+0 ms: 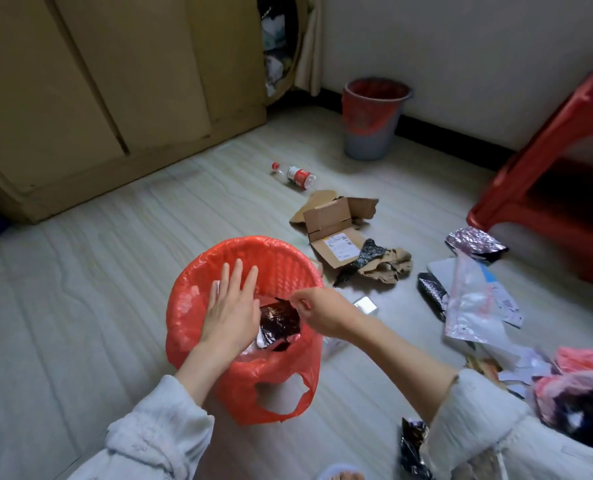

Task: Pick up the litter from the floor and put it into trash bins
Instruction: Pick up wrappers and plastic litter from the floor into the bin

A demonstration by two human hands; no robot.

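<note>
Head view: at lower centre of the frame, both hands hang over the near bin (243, 271), lined with a red bag. The left hand (231, 306) is flat, fingers straight and together, over the bin's left side, holding nothing. The right hand (319, 315) pinches the top edge of a dark wrapper (280, 322) that already sits inside the bin mouth, directly between the two hands.

The rest of the litter lies to the right and above: a torn box (336, 230) just past the bin, a bottle (295, 174) further up with its long axis running left to right, mailers (475, 299) at right. All sit on the right hand's side, so I judge that hand is nearer. A second bin (373, 119) stands by the wall, upper centre.
</note>
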